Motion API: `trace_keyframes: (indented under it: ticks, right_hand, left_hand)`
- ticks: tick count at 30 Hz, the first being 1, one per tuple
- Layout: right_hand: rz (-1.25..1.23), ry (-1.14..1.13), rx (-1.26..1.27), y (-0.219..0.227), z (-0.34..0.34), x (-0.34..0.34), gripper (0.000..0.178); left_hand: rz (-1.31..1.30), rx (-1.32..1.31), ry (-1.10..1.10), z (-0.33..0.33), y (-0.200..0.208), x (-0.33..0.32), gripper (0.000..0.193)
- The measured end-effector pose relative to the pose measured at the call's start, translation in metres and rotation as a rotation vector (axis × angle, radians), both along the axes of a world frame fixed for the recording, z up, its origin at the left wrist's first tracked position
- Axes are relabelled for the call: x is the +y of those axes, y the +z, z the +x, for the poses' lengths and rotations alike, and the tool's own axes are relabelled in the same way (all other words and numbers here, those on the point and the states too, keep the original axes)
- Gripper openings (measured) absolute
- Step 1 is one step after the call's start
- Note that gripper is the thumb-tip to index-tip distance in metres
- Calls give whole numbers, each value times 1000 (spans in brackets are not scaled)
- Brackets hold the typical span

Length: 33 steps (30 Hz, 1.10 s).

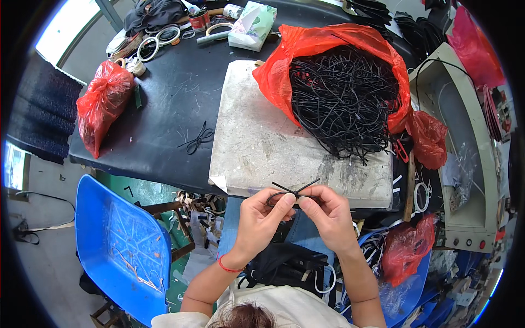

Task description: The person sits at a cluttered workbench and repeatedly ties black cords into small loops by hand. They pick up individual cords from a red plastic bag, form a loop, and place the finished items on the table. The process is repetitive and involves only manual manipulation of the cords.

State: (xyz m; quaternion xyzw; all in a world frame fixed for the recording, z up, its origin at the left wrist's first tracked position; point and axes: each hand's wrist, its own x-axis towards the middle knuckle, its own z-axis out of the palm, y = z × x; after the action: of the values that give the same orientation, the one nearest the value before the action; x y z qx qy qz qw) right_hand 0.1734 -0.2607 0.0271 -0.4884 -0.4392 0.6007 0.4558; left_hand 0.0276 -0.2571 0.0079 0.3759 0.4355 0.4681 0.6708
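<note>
Between my two hands, in front of the board's near edge, is a thin black cord (296, 193), crossed over itself with two short ends sticking up and a loop at the left. My left hand (263, 214) pinches it between thumb and fingers. From the other side my right hand (329, 214) pinches the same cord close to the crossing, the thumbs almost touching. Beyond them, an open red plastic bag (276, 71) full of tangled black cords (344, 98) lies on the pale, stained board (246, 147). A small bundle of black cord (199, 138) rests on the table to the left.
The black-covered table (169, 109) carries a tied red bag (106, 104), tape rolls (147, 49) and a tissue pack (252, 26). A blue plastic chair (117, 240) stands at lower left. At right are a grey metal casing (465, 208) and another red bag (407, 251).
</note>
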Motion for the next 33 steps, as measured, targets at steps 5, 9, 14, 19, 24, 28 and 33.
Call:
trace_keyframes:
  ticks: [5,9,14,19,24,28,33]
  right_hand:
    - [-80,-54,213,-6,-9,-2,15]
    - [66,-120,88,2,-15,-3,14]
    - [177,-60,-87,17,1,19,12]
    - [60,65,84,15,-2,17,17]
    - [106,-22,-122,15,-4,20,19]
    - [160,-228,40,13,-12,22,18]
    - [13,-54,0,7,7,9,17]
  left_hand:
    - [5,-154,129,10,-1,5,17]
    - [-33,-321,112,4,9,15,17]
    - [-41,-213,-224,-9,14,16,18]
    - [-39,-193,-289,-8,15,13,17]
    - [-87,-213,-221,-2,13,7,17]
    - [-103,-281,-63,-3,10,11,20]
    - [-68,-247,-7,-3,10,12,21]
